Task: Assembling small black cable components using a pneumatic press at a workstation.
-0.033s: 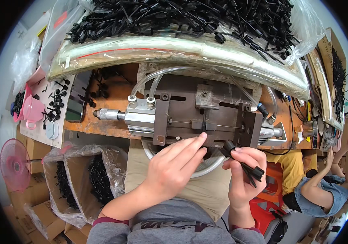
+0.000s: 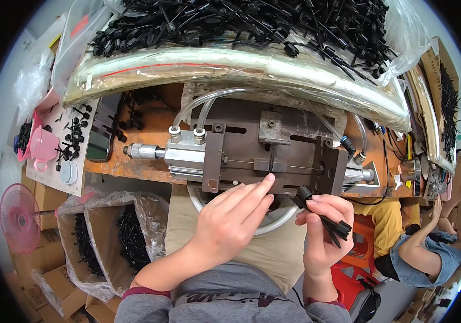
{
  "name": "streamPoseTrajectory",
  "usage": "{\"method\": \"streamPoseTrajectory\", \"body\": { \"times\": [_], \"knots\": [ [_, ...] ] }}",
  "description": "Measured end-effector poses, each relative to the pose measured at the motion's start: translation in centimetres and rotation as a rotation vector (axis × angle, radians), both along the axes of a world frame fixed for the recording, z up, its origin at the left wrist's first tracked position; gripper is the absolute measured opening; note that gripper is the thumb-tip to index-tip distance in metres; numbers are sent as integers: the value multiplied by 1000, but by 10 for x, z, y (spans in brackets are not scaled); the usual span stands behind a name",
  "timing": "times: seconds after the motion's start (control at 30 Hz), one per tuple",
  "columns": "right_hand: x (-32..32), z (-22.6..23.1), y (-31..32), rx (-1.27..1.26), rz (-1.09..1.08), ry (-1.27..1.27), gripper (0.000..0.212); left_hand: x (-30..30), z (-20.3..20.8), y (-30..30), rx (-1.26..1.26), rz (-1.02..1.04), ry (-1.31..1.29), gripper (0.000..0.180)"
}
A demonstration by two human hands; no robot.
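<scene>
My left hand [image 2: 229, 216] reaches flat toward a dark metal fixture [image 2: 244, 175], its fingers stretched out. The index fingertip touches the near end of a slim black plastic part [image 2: 272, 168], which lies across a small block [image 2: 261, 163] in the middle of the fixture. A thin metal pin points at that block from either side. To the right, just off the fixture's front edge, my right hand [image 2: 323, 237] is closed around several black plastic stemmed parts [image 2: 339, 230] with ribbed heads. My left thumb is hidden.
Air cylinders [image 2: 185, 159] with clear hoses flank the fixture. Beyond it, a plastic-lined tray [image 2: 230, 67] bears a heap of black parts [image 2: 241, 24]. Lined boxes [image 2: 104, 237] and a pink fan [image 2: 20, 218] stand left. Another person [image 2: 427, 250] sits at the right.
</scene>
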State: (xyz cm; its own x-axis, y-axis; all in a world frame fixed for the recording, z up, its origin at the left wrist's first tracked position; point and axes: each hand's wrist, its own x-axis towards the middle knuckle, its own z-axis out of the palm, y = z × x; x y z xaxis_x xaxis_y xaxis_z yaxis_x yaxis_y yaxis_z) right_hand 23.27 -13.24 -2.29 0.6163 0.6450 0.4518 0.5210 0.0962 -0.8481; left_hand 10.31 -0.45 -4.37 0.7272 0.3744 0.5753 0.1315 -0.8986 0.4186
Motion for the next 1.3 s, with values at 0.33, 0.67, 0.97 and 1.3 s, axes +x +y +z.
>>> {"method": "streamPoseTrajectory", "body": {
  "times": [0.33, 0.67, 0.97, 1.3],
  "knots": [
    [4, 4, -5, 98, 125, 350, 9, 8, 3, 1, -21, 29, 106, 25],
    [11, 3, -8, 75, 225, 673, 9, 7, 3, 0, -25, 42, 128, 24],
    [11, 5, -9, 86, 226, 704, 8, 2, 15, -5, -709, -82, -158, 29],
    [2, 7, -6, -137, 87, 258, 15, -25, 23, -6, -1699, -421, -469, 25]
  ]
}}
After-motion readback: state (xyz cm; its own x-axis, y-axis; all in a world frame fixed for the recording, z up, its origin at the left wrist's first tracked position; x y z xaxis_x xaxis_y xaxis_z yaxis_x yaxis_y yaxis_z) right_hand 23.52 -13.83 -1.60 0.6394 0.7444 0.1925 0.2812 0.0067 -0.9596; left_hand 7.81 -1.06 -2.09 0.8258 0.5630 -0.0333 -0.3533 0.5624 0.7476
